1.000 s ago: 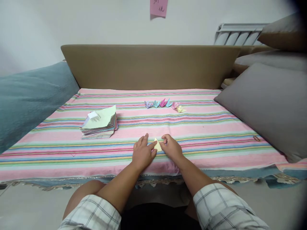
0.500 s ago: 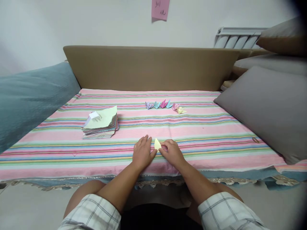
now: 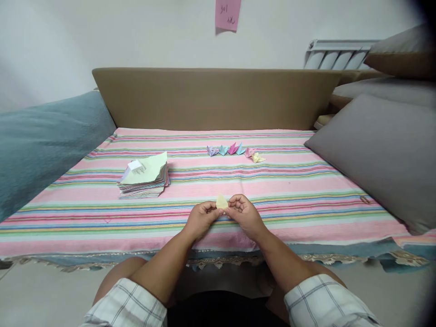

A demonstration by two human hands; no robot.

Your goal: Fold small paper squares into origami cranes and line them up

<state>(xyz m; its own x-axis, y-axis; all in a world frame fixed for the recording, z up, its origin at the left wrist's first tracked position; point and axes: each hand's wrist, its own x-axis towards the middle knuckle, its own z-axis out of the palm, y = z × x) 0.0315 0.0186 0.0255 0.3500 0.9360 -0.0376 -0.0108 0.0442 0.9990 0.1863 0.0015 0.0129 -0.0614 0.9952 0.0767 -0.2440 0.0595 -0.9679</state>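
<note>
Between my hands is a small folded piece of pale yellow paper point(image 3: 222, 201), pointed at the top. My left hand point(image 3: 201, 219) pinches its lower left edge between thumb and fingers. At the lower right edge, my right hand point(image 3: 245, 216) grips it the same way, with the fingers curled. Both thumbs nearly meet at the paper's bottom. Farther back on the striped cloth point(image 3: 190, 181) stands a row of several folded paper cranes point(image 3: 233, 148) in purple, blue, pink and yellow. To the left lies a stack of paper sheets point(image 3: 145, 177) with a small white block point(image 3: 135, 165) on top.
A brown backrest point(image 3: 218, 97) runs along the rear. Grey cushions point(image 3: 378, 154) are piled at the right, and a blue-green covered armrest point(image 3: 54, 141) bounds the left. Near the right cushion lies a small brown loop point(image 3: 365, 200). A pink note point(image 3: 227, 14) hangs on the wall.
My left hand has gone from lying flat beside the yellow paper to pinching its edge. The paper now appears tilted and wider, held by both hands.
</note>
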